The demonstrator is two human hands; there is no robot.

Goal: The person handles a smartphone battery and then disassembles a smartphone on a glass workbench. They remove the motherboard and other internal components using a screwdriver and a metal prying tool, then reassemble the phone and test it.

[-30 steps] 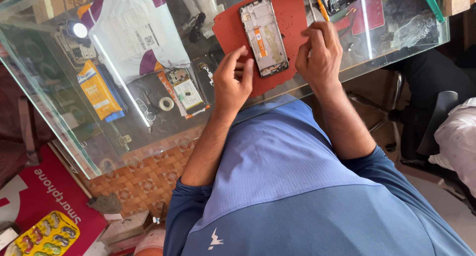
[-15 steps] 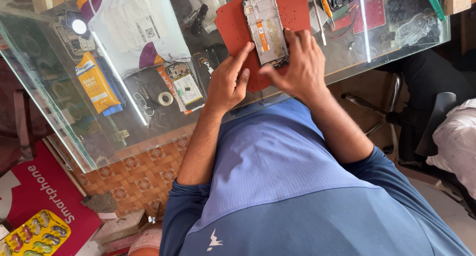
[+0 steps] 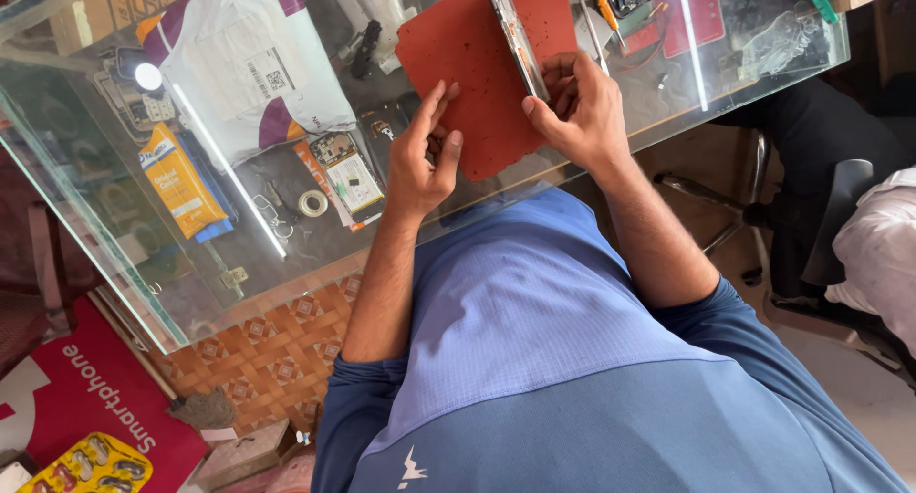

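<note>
Gripping one phone [image 3: 515, 35] on edge, the right hand [image 3: 577, 111] is closed; the left hand [image 3: 425, 154], half open, touches one red mat [image 3: 468, 83].

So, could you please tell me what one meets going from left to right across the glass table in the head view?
Orange packet → roll of tape → small circuit board → left hand → red mat → phone held on edge → right hand → clear plastic bag.
</note>
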